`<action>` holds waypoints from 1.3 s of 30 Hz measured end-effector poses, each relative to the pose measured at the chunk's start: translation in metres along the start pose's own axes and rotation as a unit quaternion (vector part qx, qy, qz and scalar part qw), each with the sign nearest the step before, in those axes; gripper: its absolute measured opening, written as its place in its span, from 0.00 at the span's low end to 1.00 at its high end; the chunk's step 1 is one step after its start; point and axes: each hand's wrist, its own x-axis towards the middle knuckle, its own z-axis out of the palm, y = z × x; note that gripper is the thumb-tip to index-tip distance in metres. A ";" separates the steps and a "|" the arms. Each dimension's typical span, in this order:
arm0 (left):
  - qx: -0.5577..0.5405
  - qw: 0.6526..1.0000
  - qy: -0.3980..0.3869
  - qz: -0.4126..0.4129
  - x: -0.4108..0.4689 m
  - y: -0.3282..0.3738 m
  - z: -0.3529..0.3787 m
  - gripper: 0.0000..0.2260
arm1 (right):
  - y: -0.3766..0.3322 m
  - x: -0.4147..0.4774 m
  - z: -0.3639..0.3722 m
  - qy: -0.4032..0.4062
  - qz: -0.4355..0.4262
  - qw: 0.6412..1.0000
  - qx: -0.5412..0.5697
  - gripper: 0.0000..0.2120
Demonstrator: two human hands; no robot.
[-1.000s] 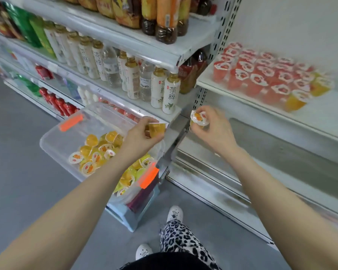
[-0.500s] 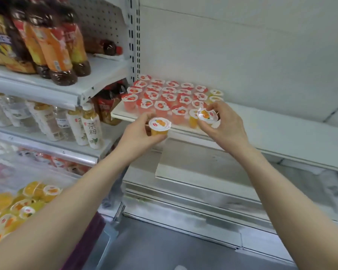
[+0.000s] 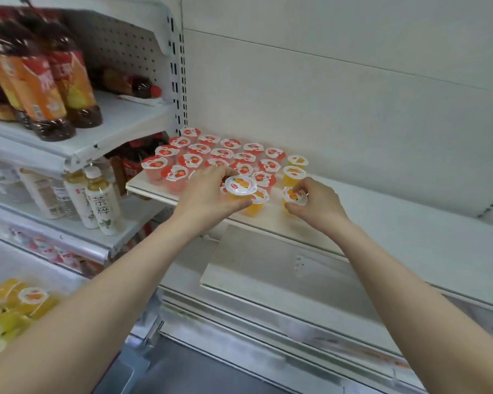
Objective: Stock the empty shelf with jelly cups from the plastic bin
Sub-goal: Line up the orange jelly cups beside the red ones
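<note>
My left hand (image 3: 208,194) grips a yellow jelly cup (image 3: 240,188) by its side, just above the front of the white shelf (image 3: 410,223). My right hand (image 3: 316,204) pinches another yellow jelly cup (image 3: 294,197) that stands on the shelf near its front edge. A third yellow cup (image 3: 258,201) stands between my two hands. Behind them, several red jelly cups (image 3: 219,155) fill the shelf's left part in rows, with two yellow cups (image 3: 295,169) at their right end. The plastic bin (image 3: 9,308) with several yellow cups shows at the lower left.
Tall dark drink bottles (image 3: 40,81) stand on the upper left shelf, and pale tea bottles (image 3: 103,203) on the shelf below it. A perforated upright post (image 3: 178,81) divides the two bays. The white shelf runs bare to the right of the cups. Lower shelves (image 3: 268,280) jut out underneath.
Both hands have moved forward and down onto the shelf with their cups. The right hand's cup now stands on the shelf beside the yellow ones. The view rose from the bin to the shelf.
</note>
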 end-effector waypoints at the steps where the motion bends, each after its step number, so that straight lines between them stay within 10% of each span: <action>1: 0.016 1.000 0.002 0.001 0.001 0.001 0.001 0.27 | 0.001 0.004 0.002 0.000 -0.003 1.000 0.000 0.17; 39: 0.238 0.963 -0.032 0.123 0.030 0.043 0.086 0.29 | 0.061 0.033 -0.021 0.080 -0.160 0.975 -0.132 0.15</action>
